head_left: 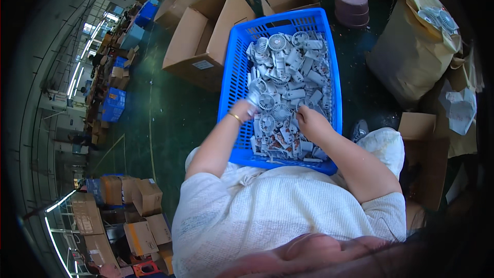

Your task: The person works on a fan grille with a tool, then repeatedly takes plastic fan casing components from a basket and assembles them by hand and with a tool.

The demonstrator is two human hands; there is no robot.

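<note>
A blue plastic basket (337, 72) stands in front of me, filled with small white handheld fans and fan parts (296, 80), some with round grilles. My left hand (243, 109), with a gold bangle at the wrist, is over the basket's left side. It is closed on a white fan part (253, 96), smeared by motion. My right hand (311, 123) is over the right part of the pile, with its fingers pinched together. Whatever those fingers hold is too small or hidden to make out.
Open cardboard boxes (200, 36) stand beyond the basket at left. A purple stool (352, 6) is at far right, near a large tan sack (411, 56) with fan parts on top. Another open carton (429, 164) sits right of my knee. Stacked cartons (146, 195) are at left.
</note>
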